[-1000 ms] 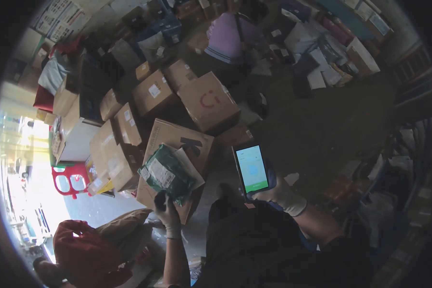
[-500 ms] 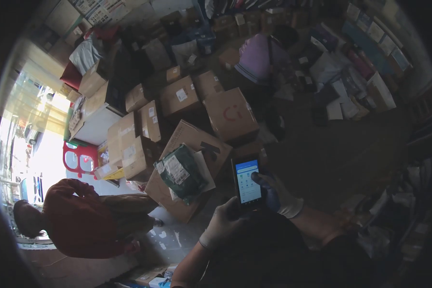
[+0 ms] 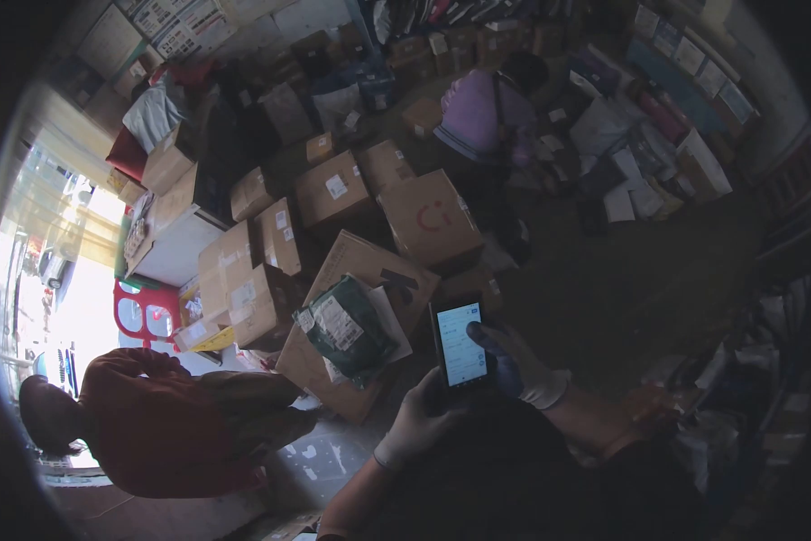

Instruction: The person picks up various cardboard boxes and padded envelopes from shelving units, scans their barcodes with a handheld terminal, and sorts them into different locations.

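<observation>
A smartphone (image 3: 463, 347) with a lit screen is held upright in front of my body. My left hand (image 3: 421, 417), in a pale work glove, grips its lower left side. At the right edge of the phone is my gloved right hand (image 3: 518, 361), its dark-coated thumb over the screen and its other fingers mostly hidden behind. The screen shows a white page with lines of text too small to read. Beyond the phone lies a green plastic parcel (image 3: 347, 329) with a white label, on top of a large flat cardboard box (image 3: 333, 397).
Several cardboard boxes (image 3: 333, 187) are stacked ahead. A person in a red top (image 3: 171, 424) stands at the left, by a red plastic barrier (image 3: 147, 311). Another person in a lilac top (image 3: 473, 113) bends among parcels at the back. Bagged parcels (image 3: 622, 135) pile up at the right.
The phone's screen has gone from a page of icons under a blue header to a white page of text lines. Both hands keep their hold. My view has shifted slightly.
</observation>
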Demonstrator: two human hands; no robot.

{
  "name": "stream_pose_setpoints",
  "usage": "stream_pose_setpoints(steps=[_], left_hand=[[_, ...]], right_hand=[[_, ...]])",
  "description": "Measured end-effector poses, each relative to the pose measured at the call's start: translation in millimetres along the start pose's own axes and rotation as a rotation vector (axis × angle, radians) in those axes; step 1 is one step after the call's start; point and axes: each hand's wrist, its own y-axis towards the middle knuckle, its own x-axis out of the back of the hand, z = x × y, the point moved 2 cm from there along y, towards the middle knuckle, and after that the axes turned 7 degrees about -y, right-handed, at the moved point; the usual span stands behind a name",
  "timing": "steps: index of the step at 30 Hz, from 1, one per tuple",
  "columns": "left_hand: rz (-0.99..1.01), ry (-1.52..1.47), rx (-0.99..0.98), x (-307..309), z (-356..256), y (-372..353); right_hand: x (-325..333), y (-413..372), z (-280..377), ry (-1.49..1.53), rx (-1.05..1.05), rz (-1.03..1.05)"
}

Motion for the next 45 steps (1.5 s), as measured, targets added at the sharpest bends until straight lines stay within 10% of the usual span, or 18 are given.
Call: stream_pose_setpoints(steps=[2, 5, 10, 13, 45], left_hand=[[-0.020, -0.115, -0.022, 4.1, 6.2, -0.9], [-0.031, -0.194, -0.074, 10.1, 4.9, -3.4], [-0.054, -0.199, -0.229, 20.3, -0.3, -4.3], [-0.074, -0.136, -0.276, 22.7, -2.5, -4.3], [-0.083, -0.127, -0.304, 10.0, 9.9, -4.8]], right_hand=[[1.9, -11.4, 8.1, -0.123, 0.312, 0.038], [1.0, -27.3, 49.3, 0.193, -0.261, 0.215], [-7.3, -36.7, 55.0, -0.572, 0.450, -0.156], [-11.8, -44.7, 57.4, -0.775, 0.530, -0.088], [-20.8, -42.9, 63.0, -0.937, 0.495, 0.006]])
